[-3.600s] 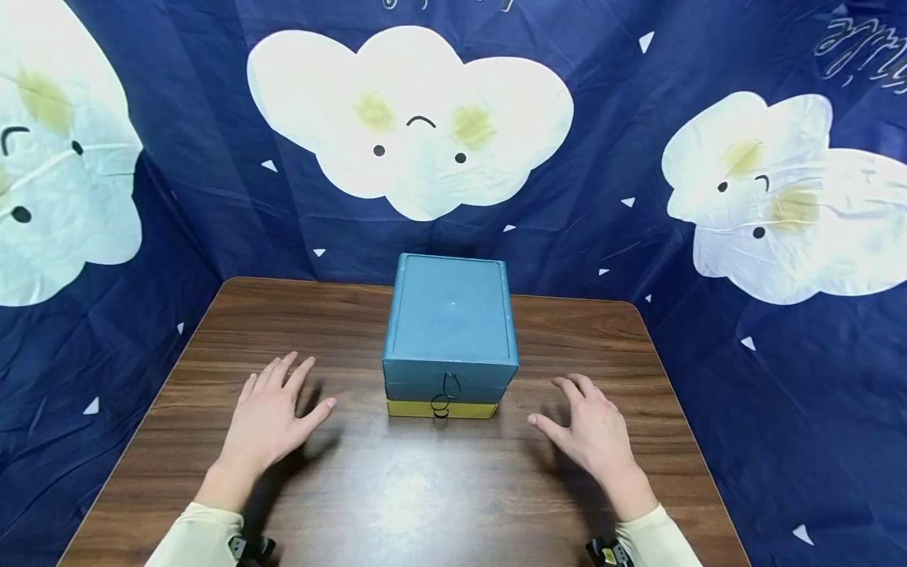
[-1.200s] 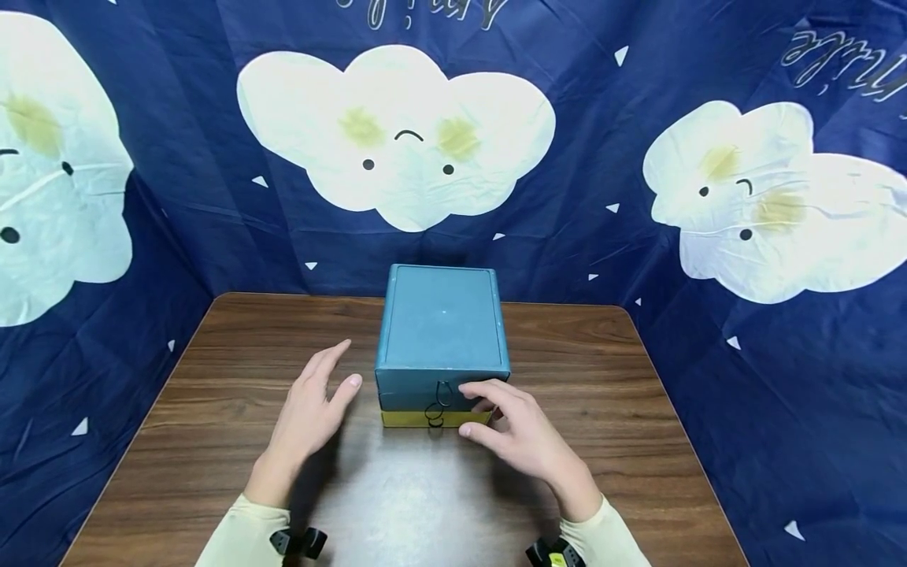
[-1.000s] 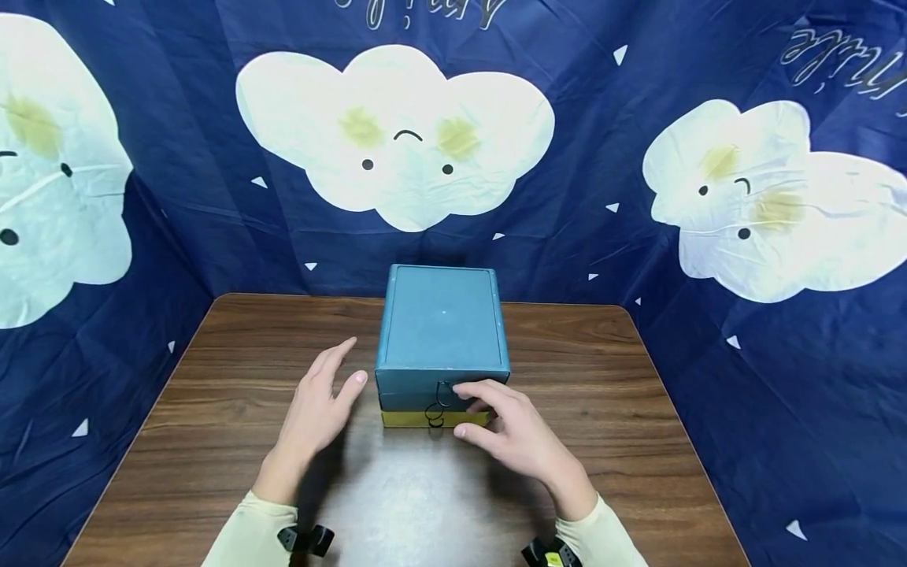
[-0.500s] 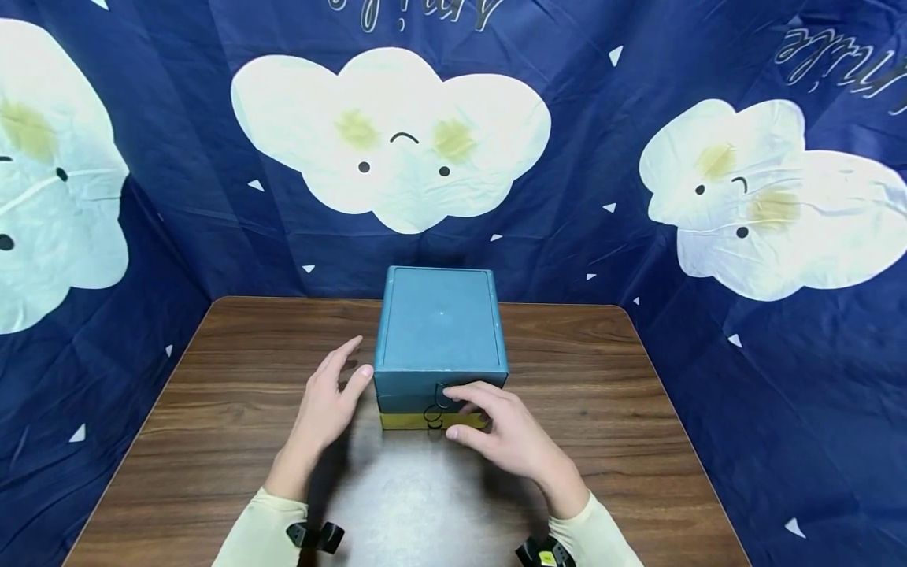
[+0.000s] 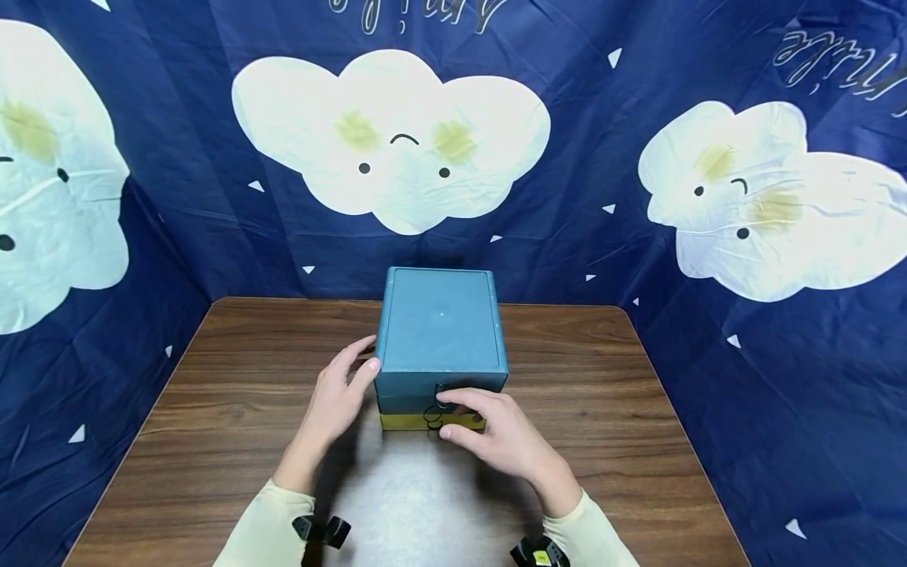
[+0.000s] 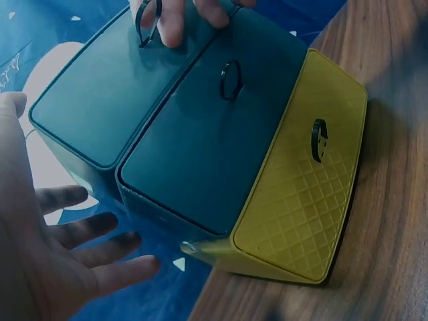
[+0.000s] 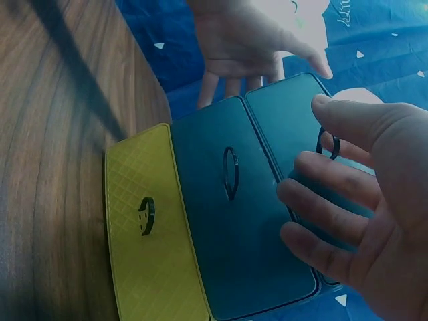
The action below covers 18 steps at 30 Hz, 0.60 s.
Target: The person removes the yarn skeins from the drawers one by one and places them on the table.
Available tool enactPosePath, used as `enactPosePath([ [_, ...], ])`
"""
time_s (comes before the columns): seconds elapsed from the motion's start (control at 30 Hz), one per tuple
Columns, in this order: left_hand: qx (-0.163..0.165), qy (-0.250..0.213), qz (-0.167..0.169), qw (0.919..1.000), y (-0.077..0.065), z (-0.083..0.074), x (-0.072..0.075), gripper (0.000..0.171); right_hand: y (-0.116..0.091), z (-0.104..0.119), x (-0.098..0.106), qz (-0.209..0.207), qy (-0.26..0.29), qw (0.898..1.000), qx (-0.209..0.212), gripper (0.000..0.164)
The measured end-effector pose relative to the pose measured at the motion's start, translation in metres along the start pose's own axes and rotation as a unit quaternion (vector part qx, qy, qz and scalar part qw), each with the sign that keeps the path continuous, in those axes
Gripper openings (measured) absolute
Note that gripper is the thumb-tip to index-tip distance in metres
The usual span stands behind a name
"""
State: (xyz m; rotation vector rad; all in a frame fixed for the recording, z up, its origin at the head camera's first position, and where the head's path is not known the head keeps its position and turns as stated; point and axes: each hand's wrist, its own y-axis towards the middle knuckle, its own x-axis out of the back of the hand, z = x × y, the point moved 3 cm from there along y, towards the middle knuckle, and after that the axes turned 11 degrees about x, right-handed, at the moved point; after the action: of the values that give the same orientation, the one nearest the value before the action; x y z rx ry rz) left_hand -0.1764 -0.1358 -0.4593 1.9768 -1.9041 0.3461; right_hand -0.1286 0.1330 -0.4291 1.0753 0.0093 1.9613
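Note:
A small drawer box [image 5: 441,319] stands at the table's back middle. It has a teal top drawer [image 6: 93,100], a teal middle drawer [image 6: 194,154] and a yellow quilted bottom drawer [image 6: 297,200], all shut, each fronted by a thin black loop pull. My right hand [image 5: 506,433] is at the front; its index fingertip meets the top loop pull [image 6: 138,30], seemingly inside it, while the thumb stays apart from that finger. At the box's left side is my left hand [image 5: 336,398], fingers spread and nearly straight; whether they touch the side I cannot tell.
The brown wooden table [image 5: 255,354] has its back edge just behind the box. Dark blue cloth [image 5: 595,142] printed with white clouds hangs behind and at both sides. A small black device [image 5: 321,530] sits on each wrist.
Both hands have moved in from the sides: the left to the box's left side, the right leftward along its front to the top loop pull. The box has not visibly moved on the table.

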Motion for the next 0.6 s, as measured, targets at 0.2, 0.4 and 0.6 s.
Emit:
enactPosePath([
  [0.2,0.016,-0.020,0.015,0.9996,0.0022,-0.0026,-0.0047,0.048,0.0011,0.0014,-0.0001,-0.001,-0.002,1.000,0.012,0.039],
  [0.4,0.042,-0.048,0.033,0.9974,0.0036,-0.0011,-0.0087,0.048,0.0013,0.0029,-0.0008,-0.006,-0.007,1.000,0.025,0.035],
  [0.6,0.067,-0.075,0.041,0.9941,0.0038,0.0010,-0.0097,0.049,0.0014,0.0039,-0.0005,-0.001,-0.018,1.000,0.024,0.033],
])
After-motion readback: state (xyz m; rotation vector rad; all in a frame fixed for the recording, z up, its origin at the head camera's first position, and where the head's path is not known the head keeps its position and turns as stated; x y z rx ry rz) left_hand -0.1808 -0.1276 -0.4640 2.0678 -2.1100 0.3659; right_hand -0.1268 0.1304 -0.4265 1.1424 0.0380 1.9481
